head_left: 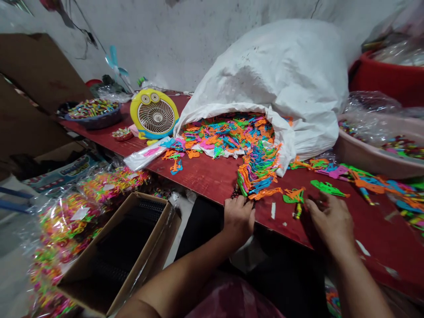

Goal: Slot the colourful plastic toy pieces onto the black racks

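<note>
My left hand (239, 218) rests at the edge of the red wooden table (212, 176), its fingers against the lower end of a long row of stacked bright plastic pieces (256, 172). Those pieces run out from a heap (228, 137) spilling from a white woven sack (274, 75). My right hand (331, 223) curves over a small dark object (318, 205), mostly hidden by the fingers. Just beyond it lie a green plastic piece (327, 188) and some orange-green pieces (293, 196).
A yellow desk fan (154, 114) and a blue bowl of pieces (92, 121) stand at the far left. A pink basin (371, 154) and a red tub (387, 79) stand to the right. Below the table's edge are an open cardboard box (145, 221) and clear bags of pieces (66, 225).
</note>
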{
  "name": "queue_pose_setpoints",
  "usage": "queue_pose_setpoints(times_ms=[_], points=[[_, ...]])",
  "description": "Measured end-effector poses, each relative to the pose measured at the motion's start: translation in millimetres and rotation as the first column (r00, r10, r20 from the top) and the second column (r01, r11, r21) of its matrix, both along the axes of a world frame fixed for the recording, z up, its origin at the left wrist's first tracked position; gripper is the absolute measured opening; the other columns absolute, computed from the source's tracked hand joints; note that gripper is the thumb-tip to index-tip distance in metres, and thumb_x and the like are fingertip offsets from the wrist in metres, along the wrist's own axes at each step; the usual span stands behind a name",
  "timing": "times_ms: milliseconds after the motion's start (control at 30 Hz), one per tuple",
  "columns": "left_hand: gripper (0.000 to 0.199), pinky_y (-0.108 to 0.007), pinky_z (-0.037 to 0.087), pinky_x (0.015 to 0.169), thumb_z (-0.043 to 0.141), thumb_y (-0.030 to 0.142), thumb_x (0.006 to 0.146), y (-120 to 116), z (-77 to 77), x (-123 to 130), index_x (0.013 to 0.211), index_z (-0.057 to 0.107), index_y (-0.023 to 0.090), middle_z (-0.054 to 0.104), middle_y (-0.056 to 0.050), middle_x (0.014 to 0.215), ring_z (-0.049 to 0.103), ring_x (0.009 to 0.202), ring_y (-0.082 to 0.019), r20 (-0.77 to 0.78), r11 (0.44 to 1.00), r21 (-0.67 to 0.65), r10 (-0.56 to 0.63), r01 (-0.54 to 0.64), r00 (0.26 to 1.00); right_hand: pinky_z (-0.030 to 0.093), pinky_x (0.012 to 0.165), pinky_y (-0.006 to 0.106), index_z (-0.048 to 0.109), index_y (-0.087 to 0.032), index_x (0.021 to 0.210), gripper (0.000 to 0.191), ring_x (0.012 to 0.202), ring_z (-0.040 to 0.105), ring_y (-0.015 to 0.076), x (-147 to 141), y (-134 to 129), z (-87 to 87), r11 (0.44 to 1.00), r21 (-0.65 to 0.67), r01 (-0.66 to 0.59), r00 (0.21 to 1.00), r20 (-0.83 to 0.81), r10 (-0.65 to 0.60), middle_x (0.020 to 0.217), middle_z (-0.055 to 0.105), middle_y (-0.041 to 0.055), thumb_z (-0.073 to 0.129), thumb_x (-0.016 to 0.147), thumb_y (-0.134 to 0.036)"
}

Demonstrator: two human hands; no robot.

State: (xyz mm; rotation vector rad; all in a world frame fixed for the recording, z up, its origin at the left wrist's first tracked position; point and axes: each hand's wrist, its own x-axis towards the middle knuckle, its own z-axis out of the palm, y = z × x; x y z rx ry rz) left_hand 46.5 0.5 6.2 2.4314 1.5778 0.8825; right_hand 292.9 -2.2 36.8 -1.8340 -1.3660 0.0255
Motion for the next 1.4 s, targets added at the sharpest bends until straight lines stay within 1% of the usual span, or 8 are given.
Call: queue_pose_setpoints(times_ms=[67, 200, 567, 733, 833, 1033, 1200, 1400], points=[[0.018, -0.039, 0.036, 0.074, 0.052, 0.029, 0.093, -1.3, 0.5, 1.8, 0.108, 0.06, 0.024, 0.059, -0.006, 0.103, 0.055, 0.093, -0.021, -0.005, 1.0, -0.006, -0.015, 0.015, 1.0, 0.048, 0.066, 0.038, 0.066, -0.02, 0.115, 0.044, 0.082, 0.061, 0.0247, -17.8, -0.5, 3.7, 0.997, 0.075, -0.002, 0.996, 0.087, -0.005, 0.107, 0.063, 0.0159, 0.058, 0.083, -0.05], [0.021, -0.039, 0.038, 0.076, 0.049, 0.03, 0.094, -6.2, 4.9, 9.1, 0.112, 0.058, 0.023, 0.059, -0.005, 0.1, 0.055, 0.093, -0.022, -0.048, 0.996, -0.029, -0.083, 0.081, 0.995, 0.048, 0.073, 0.034, 0.066, -0.022, 0.096, 0.027, 0.081, 0.06, 0.0202, -66.6, 0.9, -7.2, 0.937, 0.067, -0.344, 0.927, -0.137, 0.35, 0.092, 0.066, 0.006, 0.058, 0.085, -0.044], [0.025, -0.032, 0.043, 0.08, 0.053, 0.02, 0.092, -2.4, 1.3, -6.7, 0.115, 0.062, 0.021, 0.068, -0.005, 0.108, 0.062, 0.099, -0.017, 0.232, 0.928, 0.041, -0.369, 0.37, 0.9, 0.032, 0.055, 0.028, 0.058, -0.019, 0.071, 0.02, 0.055, 0.045, 0.0154, -91.6, 19.9, -23.5, 0.991, -0.041, -0.126, 0.991, -0.06, 0.123, 0.064, 0.057, 0.0034, 0.054, 0.077, -0.038], [0.022, -0.034, 0.044, 0.082, 0.055, 0.021, 0.091, 5.1, 37.6, -27.0, 0.111, 0.064, 0.019, 0.068, -0.007, 0.098, 0.06, 0.092, -0.018, 0.385, 0.936, 0.346, -0.207, 0.067, 0.9, 0.029, 0.054, 0.028, 0.056, -0.02, 0.061, 0.024, 0.054, 0.045, 0.0157, -88.0, 25.3, -17.9, 0.982, -0.046, -0.183, 0.983, 0.027, 0.184, 0.061, 0.058, 0.0059, 0.05, 0.079, -0.036], [0.029, -0.039, 0.042, 0.093, 0.059, 0.025, 0.089, 27.5, 79.7, -31.2, 0.118, 0.063, 0.02, 0.065, -0.01, 0.115, 0.057, 0.108, -0.023, 0.259, 0.896, 0.44, -0.187, 0.057, 0.948, 0.032, 0.054, 0.027, 0.06, -0.02, 0.063, 0.022, 0.056, 0.051, 0.0173, -74.8, 36.8, -13.0, 0.97, -0.053, -0.237, 0.969, -0.079, 0.233, 0.061, 0.062, 0.006, 0.05, 0.076, -0.035], [0.048, -0.049, 0.032, 0.111, 0.056, 0.044, 0.089, 87.2, 137.5, -0.6, 0.132, 0.055, 0.024, 0.052, -0.01, 0.142, 0.042, 0.135, -0.029, -0.192, 0.831, 0.302, -0.426, 0.467, 0.884, 0.038, 0.055, 0.027, 0.064, -0.018, 0.064, 0.029, 0.06, 0.058, 0.0196, -45.7, 62.1, -1.8, 0.901, -0.049, -0.431, 0.88, -0.242, 0.408, 0.066, 0.068, 0.0063, 0.052, 0.075, -0.042], [0.052, -0.057, 0.034, 0.11, 0.056, 0.042, 0.088, 118.5, 136.4, 30.3, 0.138, 0.05, 0.027, 0.047, -0.01, 0.147, 0.04, 0.137, -0.031, -0.422, 0.789, 0.086, -0.524, 0.609, 0.739, 0.035, 0.051, 0.025, 0.058, -0.02, 0.058, 0.026, 0.055, 0.053, 0.0171, -41.3, 68.9, -13.6, 0.941, 0.009, -0.339, 0.921, -0.203, 0.333, 0.058, 0.063, 0.0044, 0.053, 0.073, -0.041], [0.043, -0.048, 0.045, 0.106, 0.053, 0.036, 0.091, 123.6, 125.8, 36.3, 0.132, 0.054, 0.026, 0.048, -0.01, 0.143, 0.042, 0.135, -0.029, -0.37, 0.822, 0.056, -0.511, 0.567, 0.776, 0.032, 0.052, 0.025, 0.054, -0.02, 0.057, 0.023, 0.054, 0.048, 0.0147, -44.9, 67.0, -17.1, 0.945, 0.074, -0.317, 0.927, -0.184, 0.326, 0.056, 0.058, 0.0025, 0.055, 0.073, -0.038]])
